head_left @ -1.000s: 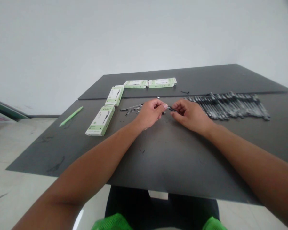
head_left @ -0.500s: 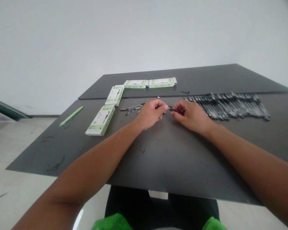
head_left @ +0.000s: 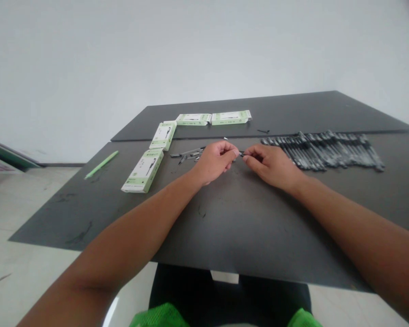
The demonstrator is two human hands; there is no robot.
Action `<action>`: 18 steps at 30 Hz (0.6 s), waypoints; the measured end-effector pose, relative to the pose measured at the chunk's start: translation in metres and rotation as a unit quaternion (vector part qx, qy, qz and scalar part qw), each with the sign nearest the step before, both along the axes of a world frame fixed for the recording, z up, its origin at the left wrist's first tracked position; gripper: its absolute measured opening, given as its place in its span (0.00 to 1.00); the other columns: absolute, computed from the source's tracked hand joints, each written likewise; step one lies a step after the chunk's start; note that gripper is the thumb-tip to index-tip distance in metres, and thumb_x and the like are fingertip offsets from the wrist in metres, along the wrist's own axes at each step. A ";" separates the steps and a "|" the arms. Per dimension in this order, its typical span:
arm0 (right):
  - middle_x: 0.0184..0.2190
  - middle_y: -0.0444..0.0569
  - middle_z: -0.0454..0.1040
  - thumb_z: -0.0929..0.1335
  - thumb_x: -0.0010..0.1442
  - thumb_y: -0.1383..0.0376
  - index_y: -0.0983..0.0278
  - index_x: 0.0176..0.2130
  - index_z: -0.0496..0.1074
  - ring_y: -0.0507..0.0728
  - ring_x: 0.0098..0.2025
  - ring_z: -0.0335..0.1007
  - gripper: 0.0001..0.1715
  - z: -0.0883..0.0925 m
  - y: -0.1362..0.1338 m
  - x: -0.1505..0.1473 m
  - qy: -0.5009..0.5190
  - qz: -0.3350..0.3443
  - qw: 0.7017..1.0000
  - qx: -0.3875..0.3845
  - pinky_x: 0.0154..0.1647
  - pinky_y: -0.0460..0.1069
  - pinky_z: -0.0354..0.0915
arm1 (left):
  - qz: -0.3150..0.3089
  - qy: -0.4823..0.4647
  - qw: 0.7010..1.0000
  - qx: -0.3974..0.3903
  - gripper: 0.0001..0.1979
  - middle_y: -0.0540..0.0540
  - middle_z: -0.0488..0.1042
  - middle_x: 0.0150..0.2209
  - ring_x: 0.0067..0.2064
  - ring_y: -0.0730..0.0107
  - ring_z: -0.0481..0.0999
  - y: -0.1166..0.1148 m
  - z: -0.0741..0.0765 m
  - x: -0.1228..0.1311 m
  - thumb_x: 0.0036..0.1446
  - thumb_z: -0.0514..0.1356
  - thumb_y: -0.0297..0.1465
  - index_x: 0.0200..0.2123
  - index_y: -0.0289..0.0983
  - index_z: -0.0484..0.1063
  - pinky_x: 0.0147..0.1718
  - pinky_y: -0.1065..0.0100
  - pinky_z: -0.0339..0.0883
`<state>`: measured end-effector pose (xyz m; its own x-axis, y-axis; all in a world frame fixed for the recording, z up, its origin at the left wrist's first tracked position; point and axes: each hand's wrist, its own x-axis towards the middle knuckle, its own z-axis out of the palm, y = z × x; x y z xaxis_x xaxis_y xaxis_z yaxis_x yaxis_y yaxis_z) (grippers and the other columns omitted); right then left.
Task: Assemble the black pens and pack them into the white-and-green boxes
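Observation:
Near the middle of the table, my left hand (head_left: pixel 218 160) is closed in a pinch on one end of a dark, slim pen (head_left: pixel 241 154). From the other side my right hand (head_left: pixel 271 165) pinches the same pen, thumb against fingers. Only a short stretch of it shows between the fingertips; the hands cover the rest. Beyond my left hand lie several loose pen parts (head_left: pixel 191 155), partly hidden by it. A long row of clear and black pens (head_left: pixel 334 151) lies side by side to the right of my right hand.
Two green-and-white pen boxes (head_left: pixel 143 171) lie end to end at left, and two more boxes (head_left: pixel 231 117) at the back. A green pen (head_left: pixel 101 164) rests near the left edge. A small black piece (head_left: pixel 263 131) lies near the seam of the dark table (head_left: pixel 231 227).
My right hand's fingers have drawn closer together on the pen and shifted slightly. Less of the pen shows between the hands. My left hand stays almost in place.

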<state>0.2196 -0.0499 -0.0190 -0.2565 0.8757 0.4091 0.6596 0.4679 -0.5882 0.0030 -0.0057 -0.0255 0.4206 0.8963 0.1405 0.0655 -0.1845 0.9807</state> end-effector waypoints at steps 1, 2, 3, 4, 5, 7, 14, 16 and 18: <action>0.32 0.48 0.80 0.69 0.72 0.58 0.61 0.39 0.78 0.59 0.34 0.73 0.12 0.000 0.000 0.000 -0.002 0.002 1.000 0.002 0.38 0.53 0.63 | -0.001 -0.004 1.000 -0.003 0.05 0.54 0.73 0.27 0.24 0.79 0.69 0.000 0.001 0.000 0.70 0.66 0.30 0.40 0.35 0.77 0.23 0.74 0.62; 0.31 0.48 0.80 0.68 0.72 0.58 0.61 0.39 0.78 0.59 0.34 0.73 0.12 0.000 0.000 0.000 -0.003 0.003 1.000 0.004 0.38 0.53 0.63 | -0.001 -0.008 1.000 -0.007 0.04 0.54 0.73 0.28 0.24 0.79 0.69 -0.001 0.001 0.001 0.70 0.66 0.30 0.40 0.35 0.77 0.23 0.74 0.62; 0.31 0.48 0.80 0.69 0.72 0.58 0.61 0.38 0.77 0.59 0.34 0.73 0.12 0.000 0.000 0.000 -0.003 0.004 1.000 0.006 0.38 0.53 0.63 | -0.001 -0.012 1.000 -0.010 0.04 0.54 0.73 0.28 0.24 0.80 0.69 -0.001 0.002 0.001 0.69 0.66 0.30 0.40 0.35 0.77 0.23 0.74 0.62; 0.31 0.48 0.80 0.69 0.72 0.58 0.60 0.38 0.77 0.59 0.34 0.73 0.12 0.000 0.000 0.000 -0.003 0.003 1.000 0.006 0.38 0.53 0.63 | 0.000 -0.014 1.000 -0.012 0.04 0.54 0.73 0.28 0.24 0.80 0.69 -0.001 0.002 0.001 0.69 0.66 0.29 0.40 0.35 0.77 0.23 0.74 0.62; 0.31 0.48 0.80 0.69 0.72 0.58 0.60 0.38 0.77 0.59 0.34 0.73 0.12 0.000 0.000 0.000 -0.001 0.003 1.000 0.005 0.37 0.53 0.63 | 0.000 -0.015 1.000 -0.014 0.04 0.54 0.73 0.28 0.24 0.80 0.69 -0.001 0.002 0.001 0.69 0.66 0.29 0.40 0.35 0.77 0.23 0.74 0.62; 0.31 0.48 0.81 0.69 0.71 0.57 0.60 0.38 0.78 0.59 0.33 0.73 0.11 -0.001 0.000 -0.001 0.005 0.000 1.000 0.000 0.36 0.53 0.64 | 0.001 -0.016 1.000 -0.019 0.03 0.54 0.73 0.28 0.23 0.80 0.69 -0.002 0.002 0.002 0.68 0.67 0.29 0.40 0.35 0.77 0.23 0.74 0.62; 0.30 0.47 0.80 0.75 0.63 0.58 0.59 0.39 0.77 0.58 0.30 0.72 0.08 -0.003 0.001 -0.002 0.038 -0.010 0.999 -0.018 0.33 0.52 0.66 | 0.004 -0.022 0.999 -0.036 0.01 0.55 0.73 0.27 0.22 0.80 0.69 -0.003 0.004 0.003 0.67 0.66 0.26 0.40 0.35 0.77 0.22 0.74 0.63; 0.29 0.47 0.79 0.75 0.62 0.59 0.59 0.38 0.75 0.57 0.29 0.71 0.08 -0.003 0.002 -0.001 0.036 -0.018 0.999 -0.011 0.32 0.52 0.65 | 0.003 -0.023 0.999 -0.036 0.01 0.55 0.73 0.27 0.22 0.81 0.69 -0.003 0.004 0.003 0.66 0.66 0.26 0.40 0.35 0.77 0.22 0.74 0.63; 0.28 0.46 0.78 0.75 0.62 0.59 0.59 0.37 0.75 0.57 0.29 0.70 0.08 -0.004 0.002 -0.001 0.032 -0.020 0.999 -0.008 0.32 0.52 0.64 | 0.001 -0.025 0.999 -0.034 0.02 0.55 0.74 0.28 0.23 0.81 0.69 -0.003 0.004 0.003 0.66 0.67 0.26 0.40 0.35 0.77 0.22 0.74 0.63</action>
<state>0.2188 -0.0477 -0.0228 -0.1943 0.8912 0.4099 0.6380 0.4322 -0.6373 0.0059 -0.0085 -0.0212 0.4133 0.9051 0.1003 0.0155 -0.1171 0.9930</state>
